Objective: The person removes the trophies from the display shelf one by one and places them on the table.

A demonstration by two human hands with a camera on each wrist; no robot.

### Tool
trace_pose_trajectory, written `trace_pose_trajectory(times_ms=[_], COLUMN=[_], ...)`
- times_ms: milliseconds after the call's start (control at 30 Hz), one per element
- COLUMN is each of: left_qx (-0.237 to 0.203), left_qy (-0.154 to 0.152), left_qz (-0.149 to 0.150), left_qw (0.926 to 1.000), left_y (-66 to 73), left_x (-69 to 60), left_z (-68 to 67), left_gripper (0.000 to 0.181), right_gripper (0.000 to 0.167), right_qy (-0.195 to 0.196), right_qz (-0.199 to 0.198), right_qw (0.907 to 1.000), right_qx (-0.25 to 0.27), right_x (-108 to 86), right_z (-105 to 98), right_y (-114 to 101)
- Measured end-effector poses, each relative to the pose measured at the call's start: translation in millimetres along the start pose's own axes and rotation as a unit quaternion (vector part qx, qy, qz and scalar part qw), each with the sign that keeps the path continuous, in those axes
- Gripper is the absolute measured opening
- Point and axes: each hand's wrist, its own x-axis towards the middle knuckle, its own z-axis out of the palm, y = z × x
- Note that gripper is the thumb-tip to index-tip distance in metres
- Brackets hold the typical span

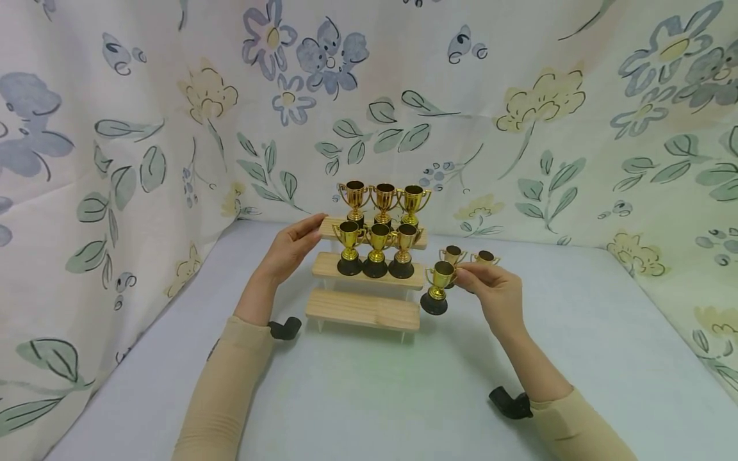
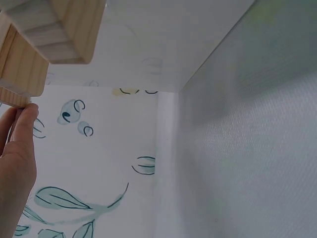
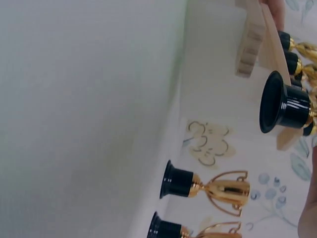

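Examining the head view first: the right hand [image 1: 497, 296] pinches a small gold trophy [image 1: 441, 276] by one side of its cup, just right of the stepped wooden stand [image 1: 363, 310]. The left hand [image 1: 291, 250] touches the left end of the top shelf [image 1: 330, 229]; the hands are well apart. Six trophies [image 1: 380, 238] stand upright, three on the top shelf, three on the middle shelf [image 1: 325, 264]. Two other trophies [image 1: 453, 251] stand behind the right hand; its knuckles should pass clear of them.

Left wrist view: the fingertips [image 2: 30, 111] meet the shelf end; whether they pinch it cannot be told. Light, steady bracing is judged sufficient; a sideways push could rock the standing trophies.

Right wrist view: the held trophy's black base [image 3: 292, 106] is off the table [image 3: 74, 119], underside showing, near the shelf ends. Recommended: hold the base level, clear of the wood edges, with fingers high so it stays unobstructed.
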Motion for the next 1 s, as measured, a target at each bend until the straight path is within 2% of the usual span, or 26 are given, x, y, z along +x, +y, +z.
trace_pose_trajectory(times_ms=[100, 267, 500, 767, 1000], left_qx=[0.002, -0.001, -0.005, -0.004, 0.001], left_qy=[-0.001, -0.002, -0.003, -0.003, -0.005], left_qz=[0.002, 0.004, 0.004, 0.003, 0.004], left_qw=[1.0000, 1.0000, 1.0000, 1.0000, 1.0000], left_y=[0.2, 0.6, 1.5, 1.8, 2.1], left_x=[0.3, -0.1, -1.6, -2.5, -2.5], left_z=[-0.1, 0.5, 1.5, 2.0, 1.9], left_gripper=[0.055, 0.055, 0.055, 0.055, 0.055], right_gripper=[0.017, 0.014, 0.010, 0.006, 0.007], right_qy=[0.017, 0.041, 0.077, 0.128, 0.159], right_qz=[0.004, 0.019, 0.042, 0.046, 0.054], right_qw=[0.9998, 0.9987, 0.9955, 0.9840, 0.9772], right_qx=[-0.005, 0.025, 0.039, 0.115, 0.130], right_x=[2.8, 7.3, 12.3, 19.6, 23.1], right_z=[-6, -16, -30, -47, -60], right_y=[3, 11, 21, 26, 33])
